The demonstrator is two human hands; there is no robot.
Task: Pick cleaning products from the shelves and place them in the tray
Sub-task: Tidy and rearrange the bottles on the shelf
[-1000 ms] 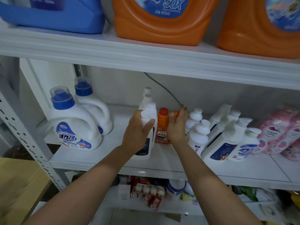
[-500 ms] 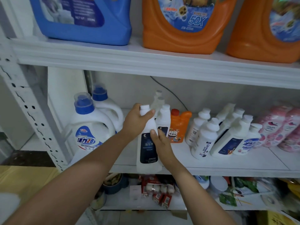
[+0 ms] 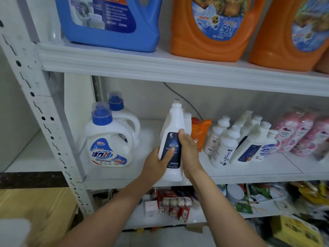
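A tall white bottle (image 3: 173, 120) with a dark blue label is held upright at the front edge of the middle shelf (image 3: 231, 176). My left hand (image 3: 156, 163) grips its lower left side, thumb across the label. My right hand (image 3: 188, 152) clasps its right side, thumb on the label's top. More white bottles (image 3: 187, 120) and a small orange bottle (image 3: 201, 132) stand behind it. No tray is in view.
Two white jugs with blue caps (image 3: 106, 139) stand to the left. White bottles (image 3: 231, 143) and pink packs (image 3: 299, 132) fill the right. Big blue (image 3: 110, 22) and orange jugs (image 3: 210, 32) sit on the upper shelf. A cardboard box (image 3: 39, 211) lies lower left.
The white bottle has come forward off the shelf row. My left hand slid from its neck down to its lower side, and my right hand closed on its right side.
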